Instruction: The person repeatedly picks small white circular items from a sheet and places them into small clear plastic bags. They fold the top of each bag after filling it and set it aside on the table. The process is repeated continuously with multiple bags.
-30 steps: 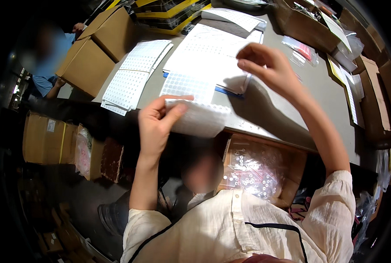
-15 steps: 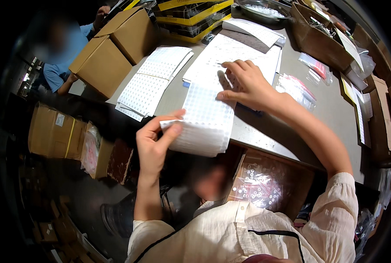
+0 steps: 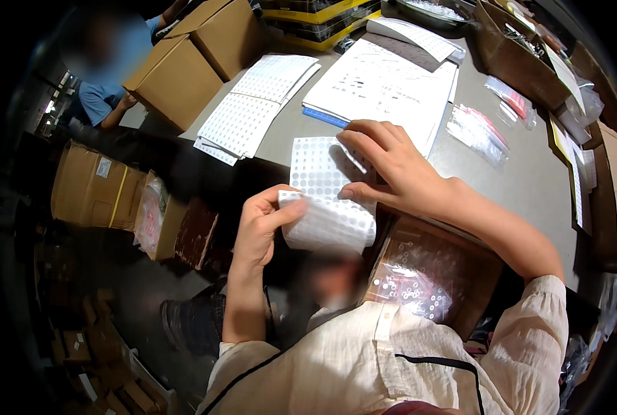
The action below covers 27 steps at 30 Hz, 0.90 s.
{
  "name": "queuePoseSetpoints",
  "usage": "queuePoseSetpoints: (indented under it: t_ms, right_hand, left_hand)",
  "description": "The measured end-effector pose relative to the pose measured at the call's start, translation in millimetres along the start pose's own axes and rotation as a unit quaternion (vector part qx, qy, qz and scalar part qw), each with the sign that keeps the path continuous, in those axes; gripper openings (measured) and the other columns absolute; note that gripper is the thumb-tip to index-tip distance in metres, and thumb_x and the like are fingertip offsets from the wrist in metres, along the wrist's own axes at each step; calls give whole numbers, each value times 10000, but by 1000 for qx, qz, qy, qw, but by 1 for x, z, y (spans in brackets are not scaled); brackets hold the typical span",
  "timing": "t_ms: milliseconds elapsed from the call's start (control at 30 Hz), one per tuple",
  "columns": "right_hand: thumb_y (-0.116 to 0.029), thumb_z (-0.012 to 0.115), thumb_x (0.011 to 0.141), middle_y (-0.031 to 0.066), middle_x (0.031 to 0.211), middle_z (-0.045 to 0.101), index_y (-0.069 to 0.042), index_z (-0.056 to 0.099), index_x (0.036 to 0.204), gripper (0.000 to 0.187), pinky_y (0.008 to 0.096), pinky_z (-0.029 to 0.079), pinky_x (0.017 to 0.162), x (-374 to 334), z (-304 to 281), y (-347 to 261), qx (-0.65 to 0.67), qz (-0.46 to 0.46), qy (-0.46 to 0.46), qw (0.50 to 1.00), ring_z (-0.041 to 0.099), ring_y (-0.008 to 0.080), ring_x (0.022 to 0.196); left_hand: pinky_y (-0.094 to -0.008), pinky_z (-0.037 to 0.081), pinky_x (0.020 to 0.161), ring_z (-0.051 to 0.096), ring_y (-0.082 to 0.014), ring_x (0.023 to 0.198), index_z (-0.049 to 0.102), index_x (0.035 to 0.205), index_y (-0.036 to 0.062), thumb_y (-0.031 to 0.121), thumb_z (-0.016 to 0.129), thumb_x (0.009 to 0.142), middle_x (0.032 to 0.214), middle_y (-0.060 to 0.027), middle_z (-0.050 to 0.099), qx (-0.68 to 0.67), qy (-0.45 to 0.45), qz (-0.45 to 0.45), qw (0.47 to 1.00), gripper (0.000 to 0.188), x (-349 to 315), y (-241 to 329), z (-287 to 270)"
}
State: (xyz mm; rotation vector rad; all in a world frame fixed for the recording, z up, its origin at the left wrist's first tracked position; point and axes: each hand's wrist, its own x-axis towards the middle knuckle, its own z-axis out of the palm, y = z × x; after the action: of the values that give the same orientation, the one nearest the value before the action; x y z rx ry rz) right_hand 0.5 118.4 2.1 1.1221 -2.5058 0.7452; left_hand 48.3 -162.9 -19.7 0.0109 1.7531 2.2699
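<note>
A white sheet of round pale-grey stickers (image 3: 315, 166) is folded back on itself, its doubled lower part curling just off the table's near edge. My left hand (image 3: 267, 221) pinches the fold's left edge between thumb and fingers. Above the sheet's right side is my right hand (image 3: 395, 166), thumb and fingers spread apart, the thumb tip close to or touching the stickers. Its shadow falls on the sheet. Beyond lies a stack of printed papers (image 3: 384, 90) with a blue edge beneath. A bundle of dotted sheets (image 3: 260, 97) with a band around it rests to the left.
Below the table edge, an open box (image 3: 478, 277) holds clear bags of small white rings. Small clear bags (image 3: 478, 131) lie on the table's right. Brown cartons (image 3: 177, 76) stand far left, near a person in blue (image 3: 101, 104). Another carton (image 3: 90, 183) sits lower left.
The sticker sheet has come nearer to me, off the paper stack, and its top edge now shows. Both hands moved with it. The view has shifted slightly.
</note>
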Motion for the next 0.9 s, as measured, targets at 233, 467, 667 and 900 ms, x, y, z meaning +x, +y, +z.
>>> queuePoseSetpoints:
  t_ms: [233,467,667,900]
  right_hand:
    - [-441,760,935,199,1569,464,-39,480,1531,771,507,330,1184,4,-40,-12,19,-53,-18,998,459,379,1406]
    - [-358,738,968,261,1512,518,46,454,1513,735,495,392,1149,-23,-70,-37,31,-39,12,999,541,420,1336]
    - [-250,745,972,238,1459,580,-7,491,1516,648,440,463,1087,-53,-80,-36,68,51,90,992,593,383,1287]
    - [-31,703,971,64,1241,624,3,609,1368,409,275,516,971,-63,-98,-39,468,254,135,836,616,125,1130]
  left_hand:
    - [-236,510,804,679,-109,891,763,1024,-41,-52,763,853,986,-75,758,59,-96,80,990,171,-7,14,27]
    - [-249,520,795,689,-126,881,764,987,-51,-83,736,842,977,-107,767,32,-176,136,974,152,-7,22,52]
    - [-259,540,831,711,-151,901,750,1004,-77,-97,720,827,970,-123,769,6,-178,186,966,180,-2,20,73]
    - [-259,545,786,738,-156,837,802,906,-35,-58,795,766,876,-102,790,182,-351,140,908,142,9,61,68]
